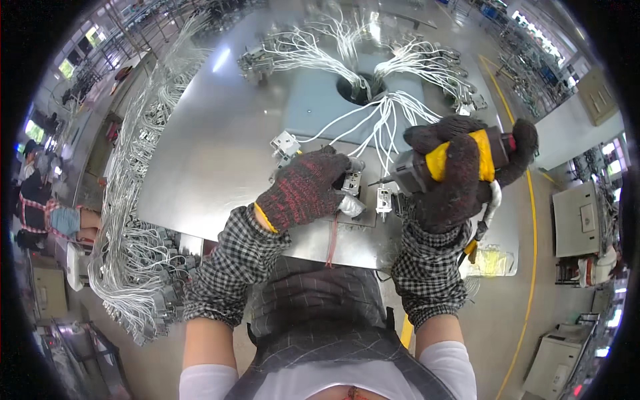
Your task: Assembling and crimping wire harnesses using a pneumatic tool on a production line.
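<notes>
Near the metal table's (207,160) front edge, your left hand (308,187) grips a boxy silvery connector (352,183); your right hand (460,170), a yellow-black driver (484,150).

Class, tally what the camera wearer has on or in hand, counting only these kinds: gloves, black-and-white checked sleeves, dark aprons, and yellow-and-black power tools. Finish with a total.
Gloves: 2
Checked sleeves: 2
Dark apron: 1
Power tool: 1
Total: 6
</notes>
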A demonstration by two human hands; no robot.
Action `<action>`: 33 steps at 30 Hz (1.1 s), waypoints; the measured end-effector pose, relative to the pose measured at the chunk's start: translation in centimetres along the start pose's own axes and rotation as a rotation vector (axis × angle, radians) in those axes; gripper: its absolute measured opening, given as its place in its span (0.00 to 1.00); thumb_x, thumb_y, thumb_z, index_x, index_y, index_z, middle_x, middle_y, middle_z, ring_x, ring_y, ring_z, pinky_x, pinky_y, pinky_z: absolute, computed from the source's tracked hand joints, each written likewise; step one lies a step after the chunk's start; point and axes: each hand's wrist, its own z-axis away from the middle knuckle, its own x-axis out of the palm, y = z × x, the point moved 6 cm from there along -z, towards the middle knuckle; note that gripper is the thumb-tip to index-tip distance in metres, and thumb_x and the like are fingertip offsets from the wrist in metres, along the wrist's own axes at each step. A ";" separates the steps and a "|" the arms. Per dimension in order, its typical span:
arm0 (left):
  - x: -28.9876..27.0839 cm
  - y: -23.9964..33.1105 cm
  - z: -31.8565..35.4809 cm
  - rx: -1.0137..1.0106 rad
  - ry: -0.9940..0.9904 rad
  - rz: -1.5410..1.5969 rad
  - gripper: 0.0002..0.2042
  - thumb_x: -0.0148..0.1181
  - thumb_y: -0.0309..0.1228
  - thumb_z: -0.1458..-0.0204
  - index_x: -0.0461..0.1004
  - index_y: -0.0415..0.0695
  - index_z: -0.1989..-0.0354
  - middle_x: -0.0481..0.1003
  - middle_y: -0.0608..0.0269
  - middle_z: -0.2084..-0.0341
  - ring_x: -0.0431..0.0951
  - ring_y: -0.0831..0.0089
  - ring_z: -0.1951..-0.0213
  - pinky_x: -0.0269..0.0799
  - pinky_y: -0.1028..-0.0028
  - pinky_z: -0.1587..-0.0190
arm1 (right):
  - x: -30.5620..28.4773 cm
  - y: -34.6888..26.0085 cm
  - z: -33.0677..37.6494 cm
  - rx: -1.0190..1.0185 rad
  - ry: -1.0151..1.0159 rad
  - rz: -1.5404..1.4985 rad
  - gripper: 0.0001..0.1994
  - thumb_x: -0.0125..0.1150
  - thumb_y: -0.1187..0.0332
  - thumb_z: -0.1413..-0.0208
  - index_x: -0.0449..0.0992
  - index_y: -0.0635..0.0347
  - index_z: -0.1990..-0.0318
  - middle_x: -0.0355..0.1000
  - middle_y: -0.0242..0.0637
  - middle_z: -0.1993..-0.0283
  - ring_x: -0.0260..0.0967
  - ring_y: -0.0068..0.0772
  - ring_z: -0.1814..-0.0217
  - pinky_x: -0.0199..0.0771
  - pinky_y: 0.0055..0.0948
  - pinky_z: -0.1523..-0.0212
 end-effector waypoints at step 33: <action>0.6 0.8 0.2 -0.045 0.008 -0.104 0.23 0.68 0.37 0.64 0.77 0.45 0.55 0.78 0.52 0.63 0.77 0.52 0.56 0.70 0.55 0.52 | -1.4 2.1 3.3 0.152 -0.065 0.113 0.32 0.55 0.71 0.40 0.46 0.52 0.32 0.73 0.46 0.63 0.74 0.34 0.69 0.79 0.39 0.62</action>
